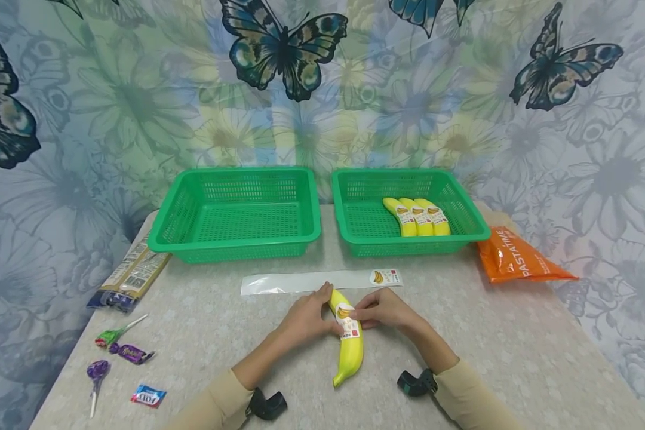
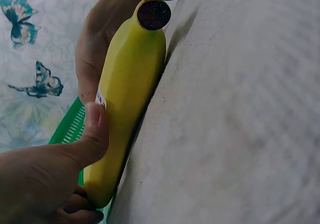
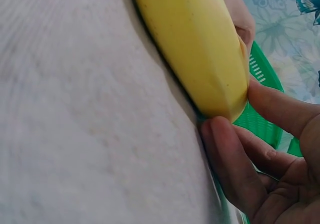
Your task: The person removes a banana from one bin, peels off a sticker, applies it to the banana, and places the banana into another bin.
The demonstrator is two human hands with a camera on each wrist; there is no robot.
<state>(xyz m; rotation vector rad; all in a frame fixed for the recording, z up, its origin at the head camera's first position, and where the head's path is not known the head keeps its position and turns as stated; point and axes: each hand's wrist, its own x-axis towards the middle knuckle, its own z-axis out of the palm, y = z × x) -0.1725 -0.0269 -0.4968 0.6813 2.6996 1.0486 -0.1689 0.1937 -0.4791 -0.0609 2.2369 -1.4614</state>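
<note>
Hands [image 1: 306,316] [image 1: 381,309] hold labelled banana [image 1: 348,346]; orange bag [image 1: 518,260] reads "PASTATIME".

Just beyond the hands [image 1: 306,316] a clear plastic strip [image 1: 312,282] lies crosswise; two green slotted plastic baskets [image 1: 236,248] block farther reach.

a yellow banana [image 1: 349,346] is wearing a white-and-red label; green baskets [image 1: 236,239] are sitting before a butterfly-and-flower patterned curtain [image 1: 140,101].

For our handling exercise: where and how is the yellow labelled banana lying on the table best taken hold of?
Probably grip the yellow labelled banana across its thick middle, coming from above with fingers on both long sides: it lies flat on the grey table, and its ends taper.
</note>
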